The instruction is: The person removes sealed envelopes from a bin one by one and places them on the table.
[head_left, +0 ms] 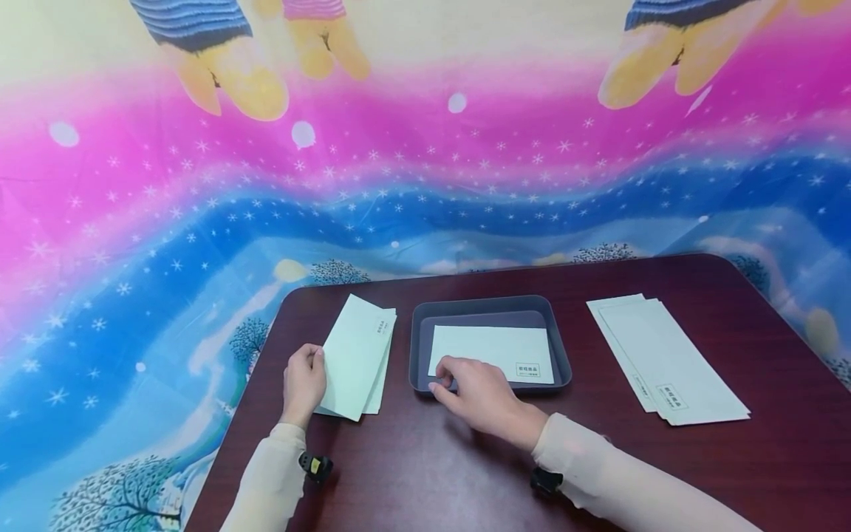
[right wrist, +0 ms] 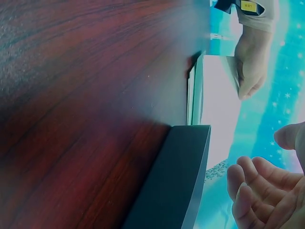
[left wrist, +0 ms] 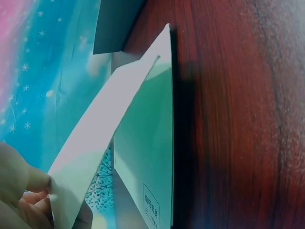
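Note:
My left hand [head_left: 304,383] pinches the left edge of a pale green envelope [head_left: 351,358]. In the left wrist view this held envelope [left wrist: 97,129] is tilted up, thumb and fingers on its raised edge. Beneath it, another printed envelope [left wrist: 147,138] lies close to the tabletop. A dark grey tray [head_left: 484,304] stands in the middle, with a pale envelope [head_left: 495,346] lying in it, stamp at lower right. Over the tray's front left part is my right hand [head_left: 484,395], fingers loosely bent. The right wrist view shows that hand [right wrist: 269,193] with nothing between thumb and fingers.
Several pale envelopes [head_left: 671,355] lie overlapped and slanted at the right of the dark red-brown table [head_left: 425,473]. Behind the table's far edge hangs a colourful cloth [head_left: 425,177] with snowflakes.

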`<state>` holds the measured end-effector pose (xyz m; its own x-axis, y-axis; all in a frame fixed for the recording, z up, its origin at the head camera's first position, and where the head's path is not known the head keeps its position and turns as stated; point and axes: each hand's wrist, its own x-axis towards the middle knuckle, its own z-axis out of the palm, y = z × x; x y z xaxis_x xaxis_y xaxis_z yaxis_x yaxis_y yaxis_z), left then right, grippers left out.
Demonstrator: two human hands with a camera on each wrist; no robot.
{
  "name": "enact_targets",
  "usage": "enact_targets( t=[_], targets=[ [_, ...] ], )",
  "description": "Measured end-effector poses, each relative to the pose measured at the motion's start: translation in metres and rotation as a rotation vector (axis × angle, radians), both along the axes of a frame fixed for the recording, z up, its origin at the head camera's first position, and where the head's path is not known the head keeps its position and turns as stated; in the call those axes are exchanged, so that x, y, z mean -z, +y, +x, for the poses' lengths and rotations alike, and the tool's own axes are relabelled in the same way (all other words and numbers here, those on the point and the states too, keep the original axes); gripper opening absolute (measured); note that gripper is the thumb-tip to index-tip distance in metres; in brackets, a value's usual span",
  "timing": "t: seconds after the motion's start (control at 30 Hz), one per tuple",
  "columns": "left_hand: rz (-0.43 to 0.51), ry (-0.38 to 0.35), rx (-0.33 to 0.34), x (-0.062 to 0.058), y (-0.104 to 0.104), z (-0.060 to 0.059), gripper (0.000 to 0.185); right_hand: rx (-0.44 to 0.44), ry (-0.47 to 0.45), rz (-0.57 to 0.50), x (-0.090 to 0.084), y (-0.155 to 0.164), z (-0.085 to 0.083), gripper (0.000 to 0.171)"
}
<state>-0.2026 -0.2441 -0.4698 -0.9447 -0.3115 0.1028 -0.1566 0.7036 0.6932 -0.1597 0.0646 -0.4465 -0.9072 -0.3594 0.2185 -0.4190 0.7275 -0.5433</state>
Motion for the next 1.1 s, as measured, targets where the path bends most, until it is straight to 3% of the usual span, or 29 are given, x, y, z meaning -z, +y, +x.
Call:
enact_targets(
  t=[1.1],
  targets=[
    [-0.028,-0.073,-0.018,0.011,-0.010,0.003,0.028,-0.058,0.010,0.015,0.008,-0.022,0.002,0.017]
  ],
)
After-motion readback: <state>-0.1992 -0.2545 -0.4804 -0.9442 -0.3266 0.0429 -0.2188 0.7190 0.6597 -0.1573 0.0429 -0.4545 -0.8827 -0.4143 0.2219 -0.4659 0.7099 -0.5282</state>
